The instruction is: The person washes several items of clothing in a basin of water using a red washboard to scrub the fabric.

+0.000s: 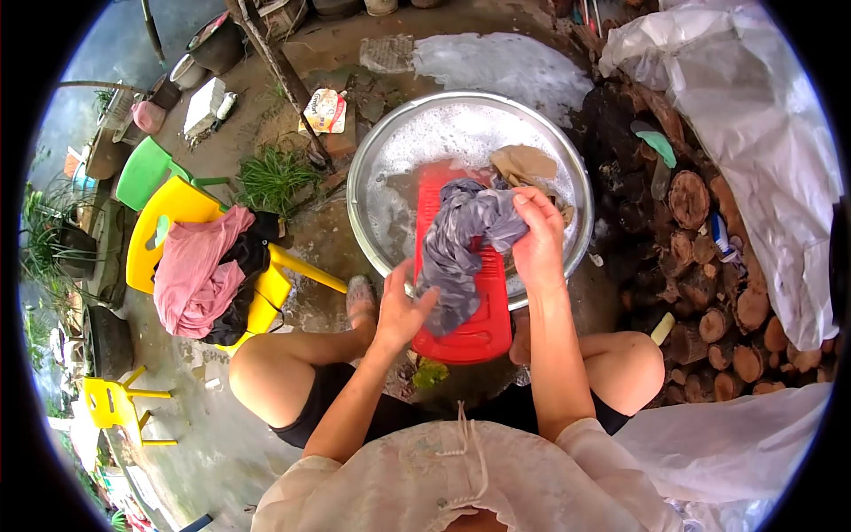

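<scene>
A wet grey garment lies bunched over a red plastic washboard, which leans in a round metal basin of sudsy water. My right hand grips the garment's upper right end. Beside its lower left edge is my left hand, fingers spread; whether they touch the cloth is hard to tell. Behind my right hand, a brown cloth sits partly in the suds. The washboard's lower end rests outside the basin rim, between my knees.
Left of the basin, a yellow plastic chair holds pink and black clothes, near a green chair. Stacked firewood and plastic sheeting stand at right. A wooden pole rises beyond a grass tuft.
</scene>
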Demonstrator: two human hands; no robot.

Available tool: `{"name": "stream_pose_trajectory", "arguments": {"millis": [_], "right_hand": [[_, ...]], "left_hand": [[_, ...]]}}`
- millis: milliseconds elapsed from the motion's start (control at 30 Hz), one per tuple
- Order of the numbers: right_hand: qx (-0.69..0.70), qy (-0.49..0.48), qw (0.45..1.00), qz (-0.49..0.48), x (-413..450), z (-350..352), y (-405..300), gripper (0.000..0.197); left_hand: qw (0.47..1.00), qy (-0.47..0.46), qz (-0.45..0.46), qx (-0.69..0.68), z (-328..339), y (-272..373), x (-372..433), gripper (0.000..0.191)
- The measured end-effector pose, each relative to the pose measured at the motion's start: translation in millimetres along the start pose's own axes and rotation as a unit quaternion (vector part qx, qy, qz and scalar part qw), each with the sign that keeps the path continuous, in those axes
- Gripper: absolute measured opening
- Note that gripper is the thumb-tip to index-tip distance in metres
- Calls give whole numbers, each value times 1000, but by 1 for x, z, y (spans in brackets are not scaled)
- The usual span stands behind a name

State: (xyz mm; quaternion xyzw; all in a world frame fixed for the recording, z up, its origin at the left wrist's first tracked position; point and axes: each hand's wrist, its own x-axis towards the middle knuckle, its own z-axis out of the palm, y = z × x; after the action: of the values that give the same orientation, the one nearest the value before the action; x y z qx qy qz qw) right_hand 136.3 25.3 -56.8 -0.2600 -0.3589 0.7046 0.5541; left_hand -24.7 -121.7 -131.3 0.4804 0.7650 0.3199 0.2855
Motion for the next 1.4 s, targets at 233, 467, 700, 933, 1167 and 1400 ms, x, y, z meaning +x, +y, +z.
{"name": "stream_pose_trajectory", "arguments": {"millis": [233,467,700,933,1167,1400], "right_hand": [[20,-19,997,71,-2,2,-11,31],[-514,-49,852,90,-18,-115,105,58],[-391,40,912,114,-8,-114,80,20],[-272,54,960,-40,7,-60,14,13],[-325,-237,916,-3,-26,-17,55,26],[-303,215,903,215,14,-108,109,12]], "left_hand": [[958,27,122,-259,7,69,45,61],[919,12,-241,-312,43,-44,73,30],[862,-12,-180,-474,7,8,62,17],[983,-49,-29,-177,25,-53,22,19],[976,101,147,-121,14,32,26,53],[994,-37,35,95,12,2,43,45]]}}
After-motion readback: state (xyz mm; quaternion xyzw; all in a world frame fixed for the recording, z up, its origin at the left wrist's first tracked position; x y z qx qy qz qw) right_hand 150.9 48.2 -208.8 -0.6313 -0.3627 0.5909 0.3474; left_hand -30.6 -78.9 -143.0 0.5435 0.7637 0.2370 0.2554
